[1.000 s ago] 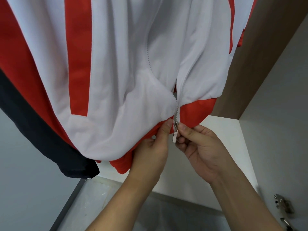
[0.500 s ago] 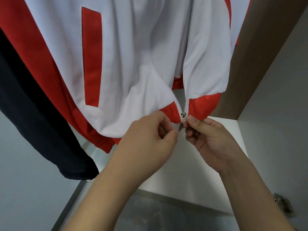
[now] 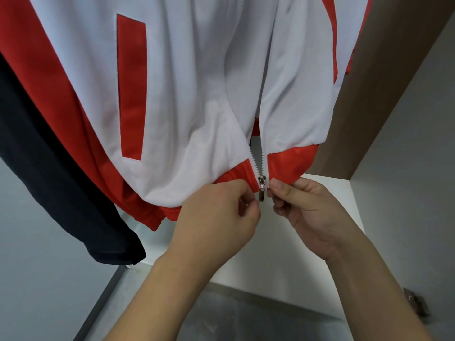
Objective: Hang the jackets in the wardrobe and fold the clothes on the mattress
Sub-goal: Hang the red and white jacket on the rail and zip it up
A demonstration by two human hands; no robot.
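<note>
A white jacket with red panels (image 3: 197,82) hangs in front of me inside the wardrobe, its front open above the hem. The metal zipper slider (image 3: 261,181) sits at the bottom of the red hem, with its pull tab dangling free. My left hand (image 3: 221,217) pinches the hem just left of the slider, fingers curled. On the other side, my right hand (image 3: 310,217) pinches the hem end with thumb and fingers, next to the pull tab.
A dark garment (image 3: 49,168) hangs to the left of the jacket. The brown wardrobe panel (image 3: 369,107) stands at the right, close to the jacket. Below lies the white wardrobe floor (image 3: 283,267). A metal hinge (image 3: 416,303) sits at the lower right.
The bunched jacket front has dropped flatter. My left hand turned over to pinch the hem from the front. My right hand let go of the pull tab, which now dangles.
</note>
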